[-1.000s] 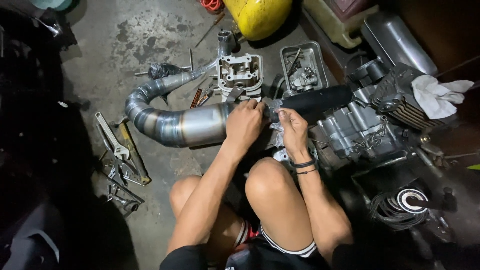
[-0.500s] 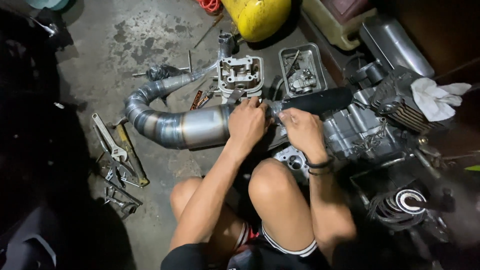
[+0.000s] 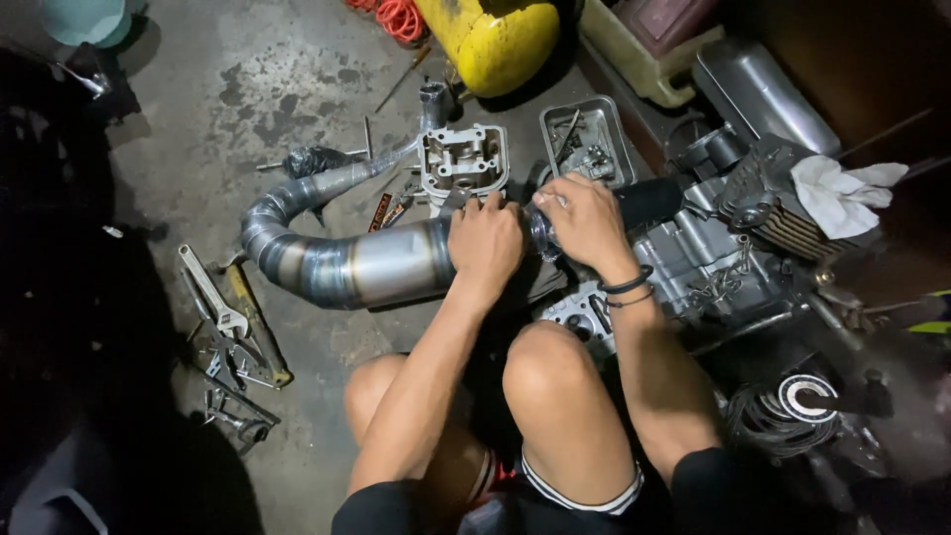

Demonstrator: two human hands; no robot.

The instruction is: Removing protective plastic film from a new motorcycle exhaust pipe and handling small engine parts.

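Wrenches [image 3: 223, 327] lay spread on the concrete floor [image 3: 198, 109] at far left, within reach I judged. My left hand [image 3: 485, 243] was clenched around the fat end of the curved exhaust pipe [image 3: 337, 263], steadying it on the ground. My right hand [image 3: 584, 220] gripped the black silencer [image 3: 649, 201] where it met the pipe, beside the engine block [image 3: 703, 267], a white rag [image 3: 842, 196] draped on it.
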